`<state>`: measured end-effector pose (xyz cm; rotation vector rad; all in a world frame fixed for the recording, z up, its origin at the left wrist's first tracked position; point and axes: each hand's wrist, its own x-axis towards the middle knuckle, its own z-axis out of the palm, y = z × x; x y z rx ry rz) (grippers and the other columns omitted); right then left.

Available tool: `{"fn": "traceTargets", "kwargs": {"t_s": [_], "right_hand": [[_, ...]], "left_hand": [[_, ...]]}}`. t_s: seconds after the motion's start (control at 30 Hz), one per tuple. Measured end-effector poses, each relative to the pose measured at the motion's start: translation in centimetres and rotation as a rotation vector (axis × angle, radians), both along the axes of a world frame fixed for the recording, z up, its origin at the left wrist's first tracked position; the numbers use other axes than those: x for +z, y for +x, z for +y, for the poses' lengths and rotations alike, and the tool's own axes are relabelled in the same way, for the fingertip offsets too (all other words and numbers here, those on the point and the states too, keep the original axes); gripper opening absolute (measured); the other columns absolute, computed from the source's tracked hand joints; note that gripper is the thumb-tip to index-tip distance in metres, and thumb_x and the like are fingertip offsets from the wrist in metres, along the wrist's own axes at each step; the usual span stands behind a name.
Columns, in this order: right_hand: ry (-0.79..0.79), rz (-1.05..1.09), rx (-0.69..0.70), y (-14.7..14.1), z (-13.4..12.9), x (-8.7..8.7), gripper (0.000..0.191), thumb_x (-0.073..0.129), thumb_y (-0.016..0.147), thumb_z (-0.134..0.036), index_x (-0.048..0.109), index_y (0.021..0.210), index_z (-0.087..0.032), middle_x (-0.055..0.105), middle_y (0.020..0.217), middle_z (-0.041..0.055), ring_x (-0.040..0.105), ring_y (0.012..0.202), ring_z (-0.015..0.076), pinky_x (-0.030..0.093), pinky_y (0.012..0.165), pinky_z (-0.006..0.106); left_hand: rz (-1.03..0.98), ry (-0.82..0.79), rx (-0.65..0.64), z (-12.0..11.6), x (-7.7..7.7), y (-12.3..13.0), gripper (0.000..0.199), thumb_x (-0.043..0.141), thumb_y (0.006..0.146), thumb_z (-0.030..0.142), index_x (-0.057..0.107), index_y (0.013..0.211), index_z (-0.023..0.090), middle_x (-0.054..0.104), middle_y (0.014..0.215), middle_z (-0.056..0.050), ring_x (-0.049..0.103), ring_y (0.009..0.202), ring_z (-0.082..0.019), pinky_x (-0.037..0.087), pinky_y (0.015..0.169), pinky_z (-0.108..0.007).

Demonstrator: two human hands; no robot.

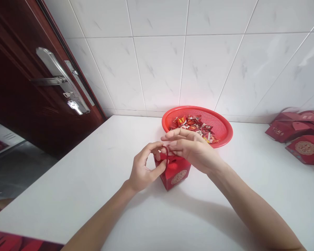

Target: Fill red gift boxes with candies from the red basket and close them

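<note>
A small red gift box [176, 170] with a round pale gold emblem stands on the white tabletop in front of me. A dark red cord [167, 155] rises in a loop over the top of it. My left hand [146, 165] curls at the box's left side, its thumb and fingers bent round the cord. Above the right side of the box, my right hand [191, 148] has its fingers stretched toward the cord; its thumb side is partly hidden. Just behind the hands sits a red plastic basket [225, 130] holding several wrapped candies [193, 122].
Several red gift boxes [303, 146] stand in a group at the right. A tiled wall [159, 69] closes off the table's [94, 167] back edge. To the left is a dark red door [21, 52] with keys [74, 106] in its lock. Red items [13, 242] show at the lower left.
</note>
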<state>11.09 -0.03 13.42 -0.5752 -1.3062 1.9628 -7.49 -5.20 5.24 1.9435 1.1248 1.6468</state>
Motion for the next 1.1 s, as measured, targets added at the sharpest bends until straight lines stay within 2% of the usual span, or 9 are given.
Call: {"fn": "traceTargets", "kwargs": {"t_s": [0.1, 0.2, 0.33, 0.43, 0.63, 0.77, 0.87, 0.97, 1.1], "right_hand": [[-0.012, 0.046, -0.056, 0.5, 0.0, 0.7, 0.018, 0.079, 0.071, -0.019, 0.071, 0.087, -0.02, 0.073, 0.109, 0.0045, 0.071, 0.081, 0.0163, 0.057, 0.082, 0.033], [0.07, 0.027, -0.065, 1.4, -0.3, 1.7, 0.015, 0.078, 0.074, -0.019, 0.071, 0.087, -0.021, 0.072, 0.109, 0.0042, 0.07, 0.084, 0.0173, 0.056, 0.086, 0.035], [0.23, -0.067, -0.064, 2.4, -0.2, 3.5, 0.015, 0.077, 0.076, -0.018, 0.071, 0.089, -0.021, 0.069, 0.102, 0.0034, 0.066, 0.081, 0.0159, 0.056, 0.082, 0.034], [0.355, -0.192, -0.06, 2.7, 0.8, 5.3, 0.022, 0.079, 0.071, -0.013, 0.07, 0.09, -0.022, 0.067, 0.104, 0.003, 0.064, 0.084, 0.0158, 0.054, 0.077, 0.032], [0.667, -0.625, 0.235, 1.7, 2.6, 7.8, 0.042, 0.072, 0.067, -0.008, 0.072, 0.106, -0.022, 0.066, 0.109, 0.0049, 0.061, 0.087, 0.0173, 0.048, 0.064, 0.027], [0.904, -0.868, 0.31, -0.1, 0.9, 7.9, 0.051, 0.063, 0.068, -0.004, 0.069, 0.115, -0.022, 0.063, 0.107, 0.0049, 0.059, 0.079, 0.0149, 0.041, 0.055, 0.024], [1.048, -1.001, 0.295, -1.0, -0.7, 7.2, 0.051, 0.057, 0.068, 0.003, 0.066, 0.113, -0.019, 0.061, 0.104, 0.0058, 0.057, 0.08, 0.0152, 0.039, 0.055, 0.023], [1.17, -1.047, 0.266, -1.3, -1.2, 6.3, 0.043, 0.053, 0.068, 0.006, 0.063, 0.102, -0.017, 0.057, 0.106, 0.0076, 0.056, 0.083, 0.0161, 0.038, 0.057, 0.023], [1.287, -1.07, 0.204, -1.1, -1.0, 5.2, 0.036, 0.055, 0.069, 0.006, 0.06, 0.097, -0.016, 0.056, 0.107, 0.0092, 0.053, 0.08, 0.0157, 0.035, 0.058, 0.024]], "left_hand": [[-0.113, 0.03, 0.012, 0.1, 0.2, -0.1, 0.028, 0.069, 0.089, 0.017, 0.063, 0.116, 0.026, 0.066, 0.096, -0.001, 0.057, 0.075, -0.014, 0.053, 0.081, -0.031], [-0.136, -0.014, 0.015, 0.2, 0.3, -0.4, 0.024, 0.069, 0.09, 0.028, 0.067, 0.113, 0.023, 0.066, 0.106, -0.006, 0.06, 0.092, -0.019, 0.052, 0.088, -0.033], [-0.196, -0.171, 0.0, 0.7, 0.0, -0.8, 0.031, 0.066, 0.09, 0.039, 0.067, 0.116, 0.022, 0.066, 0.119, -0.009, 0.061, 0.105, -0.024, 0.05, 0.098, -0.037], [-0.275, -0.33, -0.034, 1.3, -0.5, -0.7, 0.035, 0.066, 0.088, 0.044, 0.067, 0.115, 0.021, 0.066, 0.123, -0.01, 0.061, 0.11, -0.026, 0.049, 0.099, -0.038], [-0.41, -0.525, -0.237, 1.7, -0.4, 0.2, 0.04, 0.063, 0.088, 0.052, 0.068, 0.112, 0.021, 0.069, 0.123, -0.01, 0.061, 0.117, -0.031, 0.046, 0.102, -0.043], [-0.464, -0.649, -0.334, 1.3, 0.5, 0.5, 0.051, 0.065, 0.086, 0.059, 0.065, 0.122, 0.022, 0.066, 0.134, -0.01, 0.057, 0.126, -0.033, 0.046, 0.1, -0.042], [-0.457, -0.753, -0.37, 1.1, 0.9, 0.3, 0.056, 0.069, 0.083, 0.055, 0.06, 0.128, 0.024, 0.063, 0.139, -0.008, 0.059, 0.124, -0.033, 0.049, 0.09, -0.037], [-0.422, -0.84, -0.44, 1.1, 0.9, 0.1, 0.06, 0.073, 0.079, 0.05, 0.058, 0.131, 0.024, 0.066, 0.131, -0.008, 0.066, 0.109, -0.03, 0.049, 0.08, -0.034], [-0.365, -0.953, -0.445, 1.2, 0.6, 0.2, 0.075, 0.079, 0.074, 0.039, 0.049, 0.141, 0.024, 0.071, 0.118, -0.007, 0.069, 0.101, -0.027, 0.049, 0.08, -0.032]]}}
